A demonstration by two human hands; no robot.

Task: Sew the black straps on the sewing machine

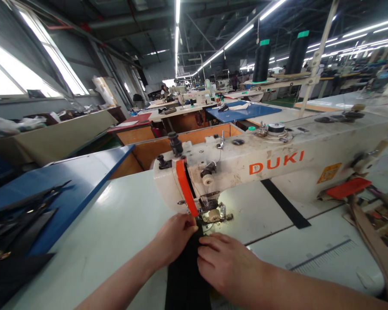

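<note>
A white sewing machine [236,168] marked DUKI stands across the table, with an orange guard at its needle end. A black fabric piece [186,284] runs from the needle area toward me. My left hand [174,237] pinches the fabric at its left edge, just below the orange guard. My right hand [224,262] lies over the fabric's right edge, its fingers bent and pressed together on it. The needle is hidden behind the presser parts and fingers.
A black strip [286,204] lies behind the machine arm. Black pieces [22,224] rest on a blue surface at the left. Thread cones [261,62] stand at the upper right. A person [138,103] is farther back. An orange-red lever [349,188] is at the right.
</note>
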